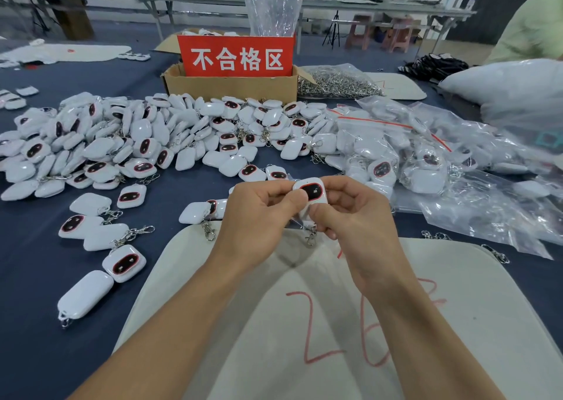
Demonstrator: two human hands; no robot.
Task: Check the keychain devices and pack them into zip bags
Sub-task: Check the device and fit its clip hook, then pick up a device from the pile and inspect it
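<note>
Both hands hold one white keychain device (312, 190) with a dark red-rimmed oval screen, above the near middle of the table. My left hand (259, 216) pinches its left edge with thumb and fingers. My right hand (350, 213) grips its right side and lower end. Its metal clasp (310, 238) dangles below between the hands. A large heap of the same devices (146, 137) spreads across the left and centre. Clear zip bags with red seal lines (426, 155), several holding devices, pile up on the right.
A cardboard box with a red sign (236, 73) stands at the back centre, a bag of metal clasps (335, 82) beside it. A beige mat with red marks (365, 323) lies under my forearms. A person in pale green (536, 24) is at the far right.
</note>
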